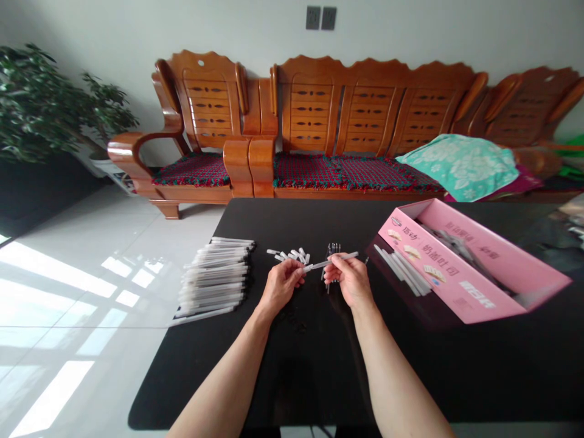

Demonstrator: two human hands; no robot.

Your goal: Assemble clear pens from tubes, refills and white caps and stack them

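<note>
Over a black table [283,365] my right hand [349,281] pinches a slim white pen barrel [335,260] that points left. My left hand [281,283] is closed just left of the barrel's tip, its fingertips at a small white cap [308,267]. Loose white caps [292,254] lie on the table just beyond my left hand. A few thin refills [332,250] lie behind my right hand.
A large stack of white pens [214,277] lies at the table's left edge. A pink cardboard box [469,261] stands to the right, with white barrels [404,272] beside it. Wooden chairs and a bench [347,115] line the wall behind; a plant [41,103] is at far left.
</note>
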